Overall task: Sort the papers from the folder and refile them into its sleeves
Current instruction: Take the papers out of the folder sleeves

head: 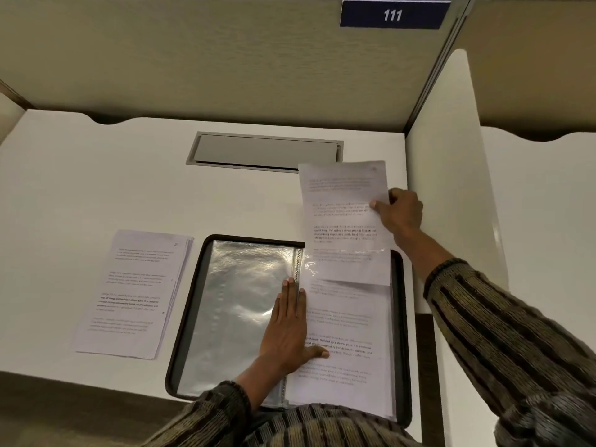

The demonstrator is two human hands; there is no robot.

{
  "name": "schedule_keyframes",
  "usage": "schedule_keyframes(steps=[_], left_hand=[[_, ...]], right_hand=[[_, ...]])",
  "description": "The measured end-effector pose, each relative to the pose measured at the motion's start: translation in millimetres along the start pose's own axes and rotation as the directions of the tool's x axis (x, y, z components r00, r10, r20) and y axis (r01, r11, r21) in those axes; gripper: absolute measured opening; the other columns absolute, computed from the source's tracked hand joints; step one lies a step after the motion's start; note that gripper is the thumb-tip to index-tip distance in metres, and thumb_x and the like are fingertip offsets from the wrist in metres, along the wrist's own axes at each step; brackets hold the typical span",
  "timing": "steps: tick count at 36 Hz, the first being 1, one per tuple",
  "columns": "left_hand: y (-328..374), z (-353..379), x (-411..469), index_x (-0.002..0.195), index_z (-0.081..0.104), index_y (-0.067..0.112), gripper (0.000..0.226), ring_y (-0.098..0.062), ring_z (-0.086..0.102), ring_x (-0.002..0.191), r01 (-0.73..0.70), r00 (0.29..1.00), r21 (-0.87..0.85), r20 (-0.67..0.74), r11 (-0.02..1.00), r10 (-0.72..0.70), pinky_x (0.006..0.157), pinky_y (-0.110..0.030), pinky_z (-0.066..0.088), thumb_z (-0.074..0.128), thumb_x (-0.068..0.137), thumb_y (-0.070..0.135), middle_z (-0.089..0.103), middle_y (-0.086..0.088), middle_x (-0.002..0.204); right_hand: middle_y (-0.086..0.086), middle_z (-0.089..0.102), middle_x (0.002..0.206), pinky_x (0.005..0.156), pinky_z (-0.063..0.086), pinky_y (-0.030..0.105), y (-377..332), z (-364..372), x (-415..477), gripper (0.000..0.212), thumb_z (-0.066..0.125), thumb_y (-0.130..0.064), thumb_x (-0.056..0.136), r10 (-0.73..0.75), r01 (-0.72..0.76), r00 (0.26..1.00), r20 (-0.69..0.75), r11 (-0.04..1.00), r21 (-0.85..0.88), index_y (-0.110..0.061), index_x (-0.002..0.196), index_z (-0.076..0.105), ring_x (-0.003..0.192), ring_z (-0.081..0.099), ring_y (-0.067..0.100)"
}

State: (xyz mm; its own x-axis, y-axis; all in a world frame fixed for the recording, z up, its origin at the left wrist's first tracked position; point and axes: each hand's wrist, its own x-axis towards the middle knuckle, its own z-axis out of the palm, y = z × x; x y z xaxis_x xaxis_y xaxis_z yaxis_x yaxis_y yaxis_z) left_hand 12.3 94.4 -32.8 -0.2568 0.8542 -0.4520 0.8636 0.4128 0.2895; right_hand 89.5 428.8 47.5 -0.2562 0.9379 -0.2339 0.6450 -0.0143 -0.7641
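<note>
Refiling is under way: the right hand (401, 212), fingers clamped on a sheet (345, 221), feeds it partway into a sleeve of the folder (401, 317). The left hand (287, 327) lies flat, fingers together, pinning the spine. A stack (135, 291) waits on the bench (96, 175), left of the folder.

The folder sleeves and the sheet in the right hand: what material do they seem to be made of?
The folder sleeves look like thin clear plastic, glossy: they show wrinkled glare and print reads through one. The sheet held by the right hand looks like plain matte white paper, printed, bending slightly.
</note>
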Motion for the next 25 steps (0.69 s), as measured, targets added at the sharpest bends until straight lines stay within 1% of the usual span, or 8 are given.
schedule_keyframes(steps=[6,10,14,17,19,22,23,25], left_hand=[[0.1,2.5,0.5,0.158,-0.033,0.006,0.152,-0.031,-0.045,0.151,-0.002,1.000,-0.009,-0.016,1.000,0.002,0.132,-0.049,-0.008,0.059,0.074,0.093,-0.052,-0.014,0.159],[-0.4,3.9,0.6,0.159,-0.032,0.005,0.153,-0.030,-0.045,0.150,-0.001,1.000,-0.017,-0.030,1.000,0.001,0.132,-0.048,-0.009,0.060,0.074,0.092,-0.052,-0.013,0.159],[-0.5,4.9,3.0,0.161,-0.029,0.007,0.151,-0.030,-0.046,0.150,0.011,0.999,-0.018,-0.035,1.000,-0.012,0.130,-0.045,-0.015,0.063,0.074,0.090,-0.052,-0.013,0.159],[-2.2,4.4,4.1,0.165,-0.019,0.010,0.146,-0.025,-0.039,0.154,0.022,0.997,-0.115,-0.074,0.993,-0.031,0.131,-0.041,-0.011,0.064,0.075,0.089,-0.044,-0.009,0.165],[-5.6,1.5,4.4,0.168,-0.007,0.012,0.138,-0.019,-0.026,0.160,0.038,0.991,-0.261,-0.110,0.965,-0.069,0.133,-0.039,-0.002,0.068,0.077,0.084,-0.030,-0.003,0.172],[-12.8,-11.4,0.5,0.168,0.018,0.017,0.123,-0.011,0.008,0.160,0.039,0.981,-0.544,-0.140,0.838,-0.136,0.129,-0.031,0.016,0.081,0.075,0.067,0.011,0.006,0.174],[-15.3,-18.7,-2.2,0.164,0.031,0.019,0.112,-0.012,0.027,0.155,0.045,0.978,-0.624,-0.133,0.780,-0.163,0.124,-0.028,0.029,0.086,0.075,0.056,0.030,0.007,0.167],[-22.5,-34.1,-10.1,0.143,0.058,0.021,0.070,-0.012,0.061,0.127,0.070,0.963,-0.764,-0.116,0.642,-0.243,0.098,-0.019,0.052,0.087,0.078,0.021,0.065,0.010,0.137]], right_hand=[[-0.002,0.075,0.088,0.078,0.064,0.045,-19.3,-7.6,13.2,0.022,0.087,-0.027,0.083,-0.033,0.052,0.993,-0.113,0.984,0.172,-0.011,0.089,0.074,0.084,0.074,0.022],[-0.006,0.079,0.093,0.084,0.064,0.048,-29.9,-13.5,8.4,0.018,0.088,-0.029,0.081,-0.076,0.113,0.990,-0.119,0.935,0.336,-0.021,0.091,0.075,0.089,0.076,0.019],[0.000,0.080,0.096,0.086,0.064,0.041,-36.1,-18.4,-11.7,0.018,0.088,-0.021,0.084,-0.131,0.154,0.988,-0.083,0.885,0.439,-0.015,0.095,0.075,0.089,0.075,0.017],[0.001,0.080,0.098,0.082,0.062,0.030,-35.2,-20.0,-32.8,0.019,0.086,-0.015,0.086,-0.161,0.176,0.984,-0.074,0.845,0.505,-0.012,0.102,0.076,0.087,0.074,0.012],[0.000,0.080,0.101,0.079,0.061,0.026,-31.2,-20.8,-45.3,0.023,0.085,-0.013,0.088,-0.158,0.172,0.985,-0.072,0.833,0.526,-0.008,0.108,0.076,0.088,0.076,0.012],[0.000,0.079,0.097,0.078,0.061,0.027,-20.4,-21.1,-62.4,0.021,0.084,-0.015,0.089,-0.119,0.142,0.990,-0.077,0.831,0.539,-0.007,0.107,0.076,0.084,0.075,0.011],[0.001,0.080,0.096,0.079,0.061,0.030,-16.1,-20.7,-68.3,0.021,0.083,-0.016,0.089,-0.098,0.126,0.992,-0.080,0.824,0.553,-0.007,0.106,0.076,0.085,0.075,0.013],[0.003,0.080,0.097,0.079,0.062,0.033,-8.2,-19.4,-80.7,0.021,0.083,-0.017,0.090,-0.050,0.087,0.996,-0.079,0.806,0.585,-0.007,0.107,0.076,0.087,0.076,0.017]])
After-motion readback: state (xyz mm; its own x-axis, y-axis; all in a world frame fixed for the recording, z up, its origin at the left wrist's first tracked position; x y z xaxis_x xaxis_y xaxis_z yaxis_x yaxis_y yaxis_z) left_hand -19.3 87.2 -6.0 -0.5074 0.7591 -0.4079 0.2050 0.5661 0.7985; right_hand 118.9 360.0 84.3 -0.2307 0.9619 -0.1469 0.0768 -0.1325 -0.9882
